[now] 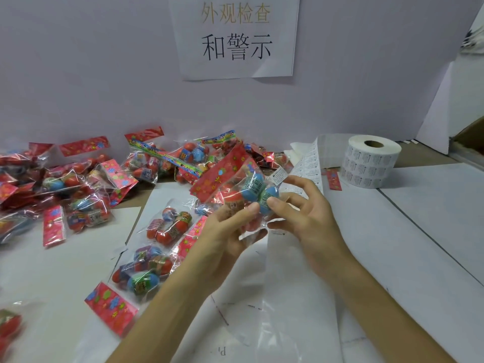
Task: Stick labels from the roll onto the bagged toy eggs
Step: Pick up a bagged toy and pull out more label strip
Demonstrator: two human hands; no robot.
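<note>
Both hands hold a clear bag of toy eggs [248, 189] up, left of the label roll [370, 163]. I see blue and red eggs under a red flowered header card, with a white label [279, 176] at the bag's upper corner. The left hand [230, 231] grips the lower end and the right hand [306, 213] pinches the side nearer the roll. A strip of labels [310, 163] lies just left of the roll. More bags [170, 161] are heaped farther left on the white-papered table [419, 231], and a sign [235, 35] hangs on the pale wall above.
</note>
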